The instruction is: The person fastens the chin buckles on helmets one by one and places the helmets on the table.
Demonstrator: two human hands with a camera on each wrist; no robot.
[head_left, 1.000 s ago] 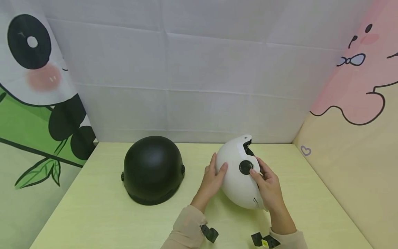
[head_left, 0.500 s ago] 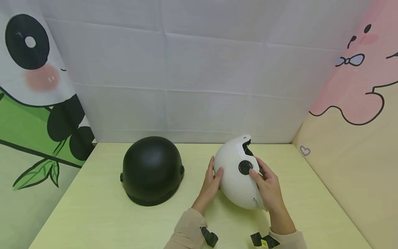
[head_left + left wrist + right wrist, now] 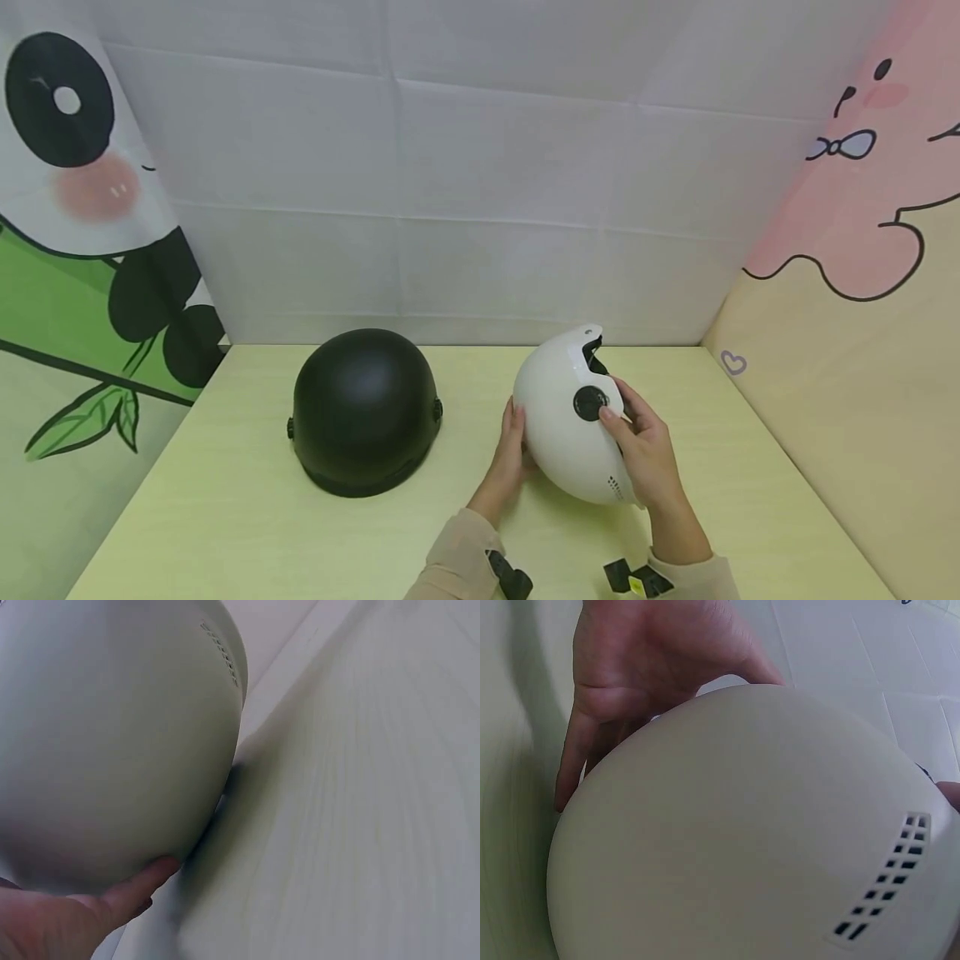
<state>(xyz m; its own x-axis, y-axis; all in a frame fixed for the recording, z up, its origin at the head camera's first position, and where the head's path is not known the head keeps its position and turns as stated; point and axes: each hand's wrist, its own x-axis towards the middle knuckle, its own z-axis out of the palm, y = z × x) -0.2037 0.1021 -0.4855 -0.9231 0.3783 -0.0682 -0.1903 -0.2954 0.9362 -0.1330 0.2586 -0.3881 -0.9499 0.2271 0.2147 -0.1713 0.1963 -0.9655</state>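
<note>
A white helmet [image 3: 558, 417] lies tilted on its side on the table, its opening facing right and a black round disc [image 3: 590, 403] on its side. My left hand [image 3: 504, 462] rests against the shell's left side with extended fingers; in the right wrist view this hand [image 3: 649, 667] spreads over the far curve. With my right hand [image 3: 651, 454] I grip the rim, thumb at the disc and fingers behind the edge, partly hidden. Small vent holes [image 3: 889, 877] mark the shell. To the left sits a black helmet [image 3: 365, 408], dome up, untouched.
The pale yellow table [image 3: 247, 500] runs back to a white cloth wall [image 3: 480, 167]. Cartoon-printed cloth panels [image 3: 847, 333] stand along its left and right sides. Small black devices [image 3: 510, 575] are fixed at both wrists.
My left hand has slid lower along the white helmet's left side, its thumb drawing back from the shell's front. My right hand keeps its grip, and the helmet barely moves.
</note>
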